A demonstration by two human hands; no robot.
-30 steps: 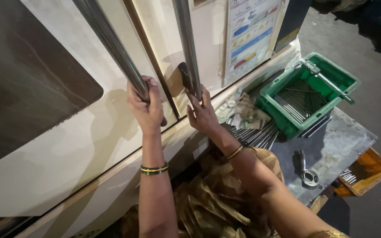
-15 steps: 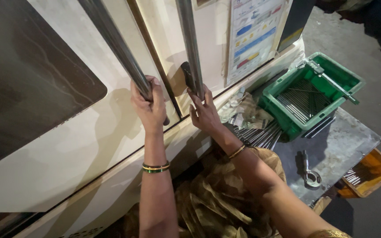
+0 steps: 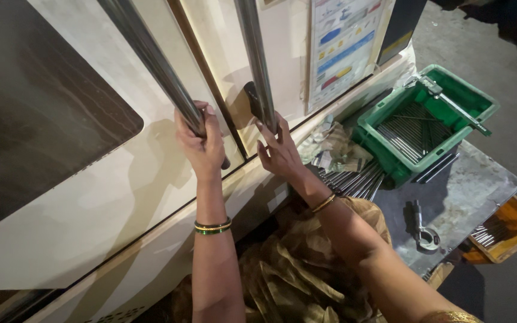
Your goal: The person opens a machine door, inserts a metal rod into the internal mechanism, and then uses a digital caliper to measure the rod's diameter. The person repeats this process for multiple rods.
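Gripping door handles (image 3: 163, 78), hands (image 3: 201, 143) hiding the bars' lower ends.

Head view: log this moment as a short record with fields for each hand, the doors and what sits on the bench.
left hand: fingers wrapped around the left door handle, a long metal bar
right hand: fingers on the lower end of the right door handle
doors: two cream machine doors, the left one with a dark window
bench: green crate of thin metal rods, loose rods beside it, a gauge tool
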